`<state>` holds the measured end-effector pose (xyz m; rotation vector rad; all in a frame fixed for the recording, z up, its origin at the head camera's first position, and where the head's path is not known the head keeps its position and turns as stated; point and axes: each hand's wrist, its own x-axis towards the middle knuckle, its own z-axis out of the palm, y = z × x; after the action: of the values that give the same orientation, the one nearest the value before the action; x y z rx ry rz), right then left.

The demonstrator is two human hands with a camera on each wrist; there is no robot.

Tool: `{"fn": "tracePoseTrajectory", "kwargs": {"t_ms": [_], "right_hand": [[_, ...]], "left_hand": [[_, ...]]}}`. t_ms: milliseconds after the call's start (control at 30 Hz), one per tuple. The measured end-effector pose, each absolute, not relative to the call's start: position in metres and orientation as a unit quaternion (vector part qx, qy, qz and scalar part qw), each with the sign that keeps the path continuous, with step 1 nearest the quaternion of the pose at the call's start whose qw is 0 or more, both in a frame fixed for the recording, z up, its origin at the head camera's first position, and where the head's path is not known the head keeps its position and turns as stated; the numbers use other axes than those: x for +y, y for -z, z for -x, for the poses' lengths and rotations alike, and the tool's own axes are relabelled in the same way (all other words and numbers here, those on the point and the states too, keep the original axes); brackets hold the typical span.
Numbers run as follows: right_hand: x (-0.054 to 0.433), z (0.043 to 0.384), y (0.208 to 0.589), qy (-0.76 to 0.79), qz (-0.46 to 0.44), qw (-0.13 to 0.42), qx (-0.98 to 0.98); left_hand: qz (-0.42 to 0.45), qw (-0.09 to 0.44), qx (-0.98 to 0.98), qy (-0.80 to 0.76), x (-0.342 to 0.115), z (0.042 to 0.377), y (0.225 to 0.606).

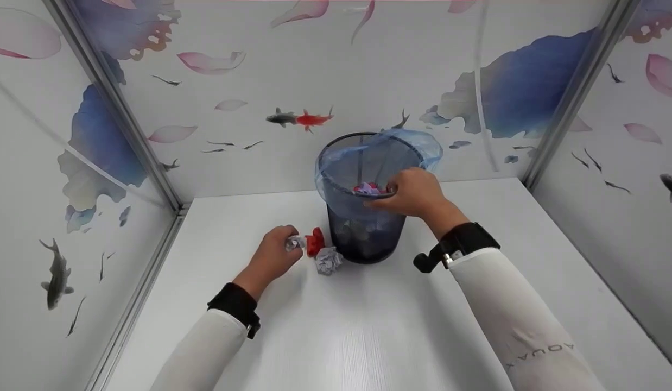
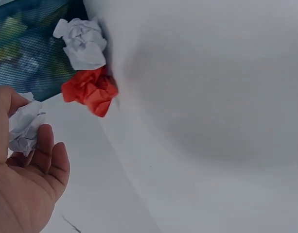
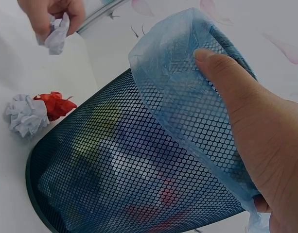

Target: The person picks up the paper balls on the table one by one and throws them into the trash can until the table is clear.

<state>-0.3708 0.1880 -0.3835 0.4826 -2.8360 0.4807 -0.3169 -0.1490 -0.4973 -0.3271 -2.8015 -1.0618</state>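
My left hand [image 1: 273, 256] pinches a crumpled white paper ball [image 2: 26, 127] between thumb and fingers, left of the black mesh wastebasket [image 1: 363, 244]. With the thumb outside and the fingers over the inside, my right hand [image 1: 418, 193] grips the basket's near rim. A translucent blue bag [image 3: 163, 58] lines the basket and folds down over its rim. Crumpled purple and red pieces [image 1: 367, 188] show inside. At the basket's left foot, a red crumpled paper [image 1: 315, 243] and another white paper ball [image 1: 329, 261] lie on the table side by side.
The white table [image 1: 336, 336] is enclosed by panels printed with fish and petals. The back panel [image 1: 233, 157] stands close behind the basket. Metal posts [image 1: 119, 108] mark the corners. Each wrist wears a black strap [image 1: 235, 304].
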Motion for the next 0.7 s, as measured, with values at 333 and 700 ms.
{"fn": "tracePoseTrajectory", "kwargs": {"t_ms": [333,700], "right_hand": [[0.189,0.371,0.383,-0.163,-0.159,0.106,-0.968],[0.188,0.372,0.384,-0.168,-0.159,0.108,-0.967]], "left_hand": [[0.151,0.118,-0.926,0.326,-0.147,0.330,0.418],[0.211,0.167,-0.910,0.317,-0.109,0.343,0.343]]}}
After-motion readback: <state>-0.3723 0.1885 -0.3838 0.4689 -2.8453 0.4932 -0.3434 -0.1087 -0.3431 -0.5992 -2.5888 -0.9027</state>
